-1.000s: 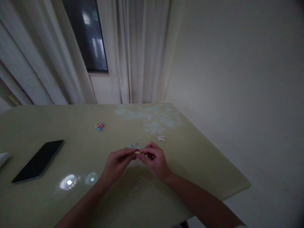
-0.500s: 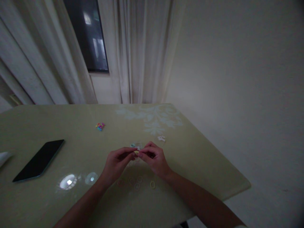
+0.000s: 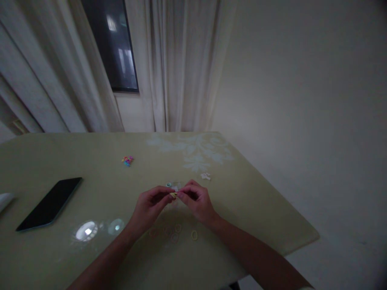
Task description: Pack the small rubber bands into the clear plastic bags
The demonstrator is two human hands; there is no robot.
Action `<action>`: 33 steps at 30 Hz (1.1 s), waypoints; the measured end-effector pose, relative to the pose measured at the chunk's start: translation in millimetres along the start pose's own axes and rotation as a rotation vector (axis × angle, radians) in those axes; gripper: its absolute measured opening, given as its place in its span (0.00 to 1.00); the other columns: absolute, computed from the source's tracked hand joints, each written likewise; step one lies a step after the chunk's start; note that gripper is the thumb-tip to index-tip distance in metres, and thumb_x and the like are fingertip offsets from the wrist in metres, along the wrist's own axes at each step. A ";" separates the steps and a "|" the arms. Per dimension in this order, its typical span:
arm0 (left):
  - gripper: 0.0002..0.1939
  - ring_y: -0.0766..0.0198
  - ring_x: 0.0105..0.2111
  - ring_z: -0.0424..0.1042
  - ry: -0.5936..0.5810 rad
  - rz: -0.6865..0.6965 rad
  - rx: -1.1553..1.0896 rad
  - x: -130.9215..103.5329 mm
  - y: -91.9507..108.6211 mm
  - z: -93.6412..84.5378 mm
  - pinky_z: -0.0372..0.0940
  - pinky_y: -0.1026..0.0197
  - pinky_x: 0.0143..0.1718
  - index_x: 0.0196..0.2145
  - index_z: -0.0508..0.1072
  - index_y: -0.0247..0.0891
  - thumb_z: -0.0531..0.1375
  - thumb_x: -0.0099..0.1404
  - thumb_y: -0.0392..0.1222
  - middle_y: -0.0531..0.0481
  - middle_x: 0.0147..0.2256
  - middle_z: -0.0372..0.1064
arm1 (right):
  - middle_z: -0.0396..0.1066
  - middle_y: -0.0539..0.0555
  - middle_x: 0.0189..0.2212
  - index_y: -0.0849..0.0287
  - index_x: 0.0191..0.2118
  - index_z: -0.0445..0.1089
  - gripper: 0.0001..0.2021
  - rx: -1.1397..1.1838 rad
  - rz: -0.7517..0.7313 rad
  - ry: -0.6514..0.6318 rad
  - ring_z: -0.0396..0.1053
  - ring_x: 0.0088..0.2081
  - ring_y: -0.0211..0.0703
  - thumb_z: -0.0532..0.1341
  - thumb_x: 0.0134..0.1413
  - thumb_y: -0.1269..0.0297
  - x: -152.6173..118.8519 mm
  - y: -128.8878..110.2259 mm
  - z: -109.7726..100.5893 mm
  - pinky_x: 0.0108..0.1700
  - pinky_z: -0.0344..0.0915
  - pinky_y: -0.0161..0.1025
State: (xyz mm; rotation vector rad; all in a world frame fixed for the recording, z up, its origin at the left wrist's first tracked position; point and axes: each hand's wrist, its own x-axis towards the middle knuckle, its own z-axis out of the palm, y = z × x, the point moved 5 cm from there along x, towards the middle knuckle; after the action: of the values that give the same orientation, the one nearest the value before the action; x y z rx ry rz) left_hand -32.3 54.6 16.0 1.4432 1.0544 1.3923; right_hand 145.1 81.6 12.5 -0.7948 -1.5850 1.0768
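My left hand (image 3: 151,204) is closed in a pinch on a small yellow elastic band (image 3: 173,195), its thumb and fingertips pressed together. From the other side, my right hand (image 3: 197,201) pinches the same band, so the fingertips of both hands nearly meet above the table. Just behind the fingers lie a teal band (image 3: 168,185) and a clear plastic piece (image 3: 176,185), partly covered by the hands. Nearer to me, a loose yellow band (image 3: 194,235) rests flat, with several faint pinkish bands (image 3: 174,237) to its left.
A heap of small colourful pieces (image 3: 127,161) sits farther back on the table (image 3: 99,161). Small white pieces (image 3: 206,176) lie beyond my right hand. At left are a black tablet (image 3: 51,203) and a white object (image 3: 5,200) cut by the frame. A wall borders the right side.
The fingertips have shifted very slightly around the yellow band, and a dark gap now shows in it. Otherwise hands and table things stay in place.
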 end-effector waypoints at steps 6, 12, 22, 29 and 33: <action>0.06 0.62 0.33 0.83 0.003 0.036 0.037 -0.4 1.3 -1.7 0.78 0.65 0.37 0.38 0.85 0.41 0.70 0.62 0.41 0.50 0.33 0.84 | 0.64 0.49 0.31 0.57 0.35 0.81 0.10 0.039 0.027 -0.034 0.59 0.26 0.33 0.72 0.55 0.55 -0.9 0.2 2.3 0.27 0.54 0.34; 0.07 0.61 0.33 0.83 0.005 0.111 0.100 -0.5 2.9 -3.6 0.77 0.66 0.37 0.40 0.87 0.44 0.70 0.62 0.39 0.49 0.35 0.85 | 0.63 0.48 0.31 0.58 0.35 0.81 0.12 0.025 0.018 -0.022 0.53 0.23 0.30 0.76 0.48 0.56 -2.4 0.0 3.9 0.24 0.50 0.33; 0.09 0.62 0.31 0.83 -0.007 0.139 0.129 -1.0 7.0 -0.9 0.77 0.66 0.35 0.43 0.86 0.44 0.68 0.65 0.40 0.49 0.35 0.85 | 0.67 0.50 0.31 0.56 0.35 0.83 0.11 -0.069 -0.035 0.023 0.56 0.23 0.31 0.74 0.53 0.53 -3.9 -1.0 1.2 0.25 0.54 0.34; 0.08 0.61 0.31 0.83 0.026 0.139 0.137 -2.0 4.7 -2.5 0.78 0.64 0.36 0.42 0.86 0.43 0.68 0.65 0.41 0.48 0.34 0.85 | 0.68 0.50 0.31 0.56 0.33 0.83 0.11 -0.025 -0.051 0.007 0.56 0.23 0.30 0.75 0.51 0.54 -3.1 0.9 2.3 0.24 0.53 0.34; 0.07 0.61 0.33 0.84 0.037 0.142 0.140 -3.3 3.0 -3.2 0.79 0.64 0.37 0.41 0.86 0.44 0.69 0.64 0.41 0.48 0.35 0.85 | 0.67 0.50 0.30 0.57 0.32 0.83 0.11 -0.013 -0.045 0.020 0.57 0.23 0.31 0.76 0.50 0.54 -3.5 -0.6 1.9 0.24 0.54 0.34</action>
State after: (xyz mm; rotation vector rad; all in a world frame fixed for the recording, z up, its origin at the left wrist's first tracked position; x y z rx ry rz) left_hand -35.6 50.6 18.0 1.6257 1.1094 1.4742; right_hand 144.1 77.8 11.6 -0.7728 -1.5875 1.0244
